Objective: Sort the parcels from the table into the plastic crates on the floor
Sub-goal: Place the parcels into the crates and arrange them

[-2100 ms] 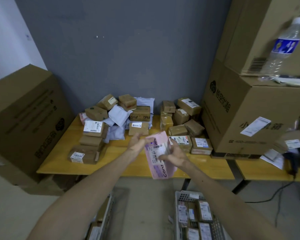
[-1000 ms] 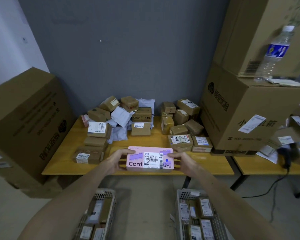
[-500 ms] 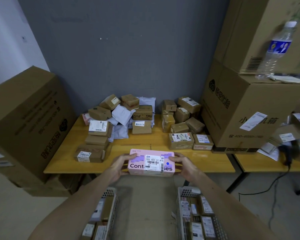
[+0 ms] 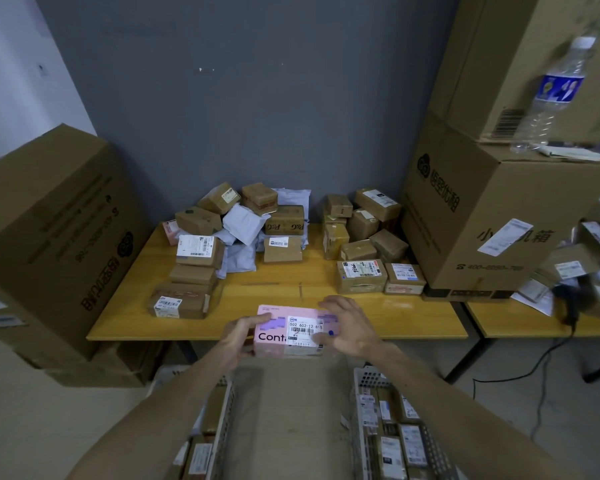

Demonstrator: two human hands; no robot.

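Head view, over the near edge of a yellow table (image 4: 409,322): pink parcel (image 4: 284,332) gripped from both ends, label up, left hand (image 4: 238,337) wrapped round its left end with thumb on top, right hand (image 4: 349,327) curled over its right end, fingers (image 4: 329,303) arched above the label. Beyond the fingertips, heaped brown parcels (image 4: 193,252). Below the wrists, two floor crates, left crate (image 4: 222,424) and right crate (image 4: 364,379), partly filled.

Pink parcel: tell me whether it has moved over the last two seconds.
Yes. The pink parcel was turned from upright to flat, label up, and drawn back toward the near edge of the yellow table, now overhanging it.
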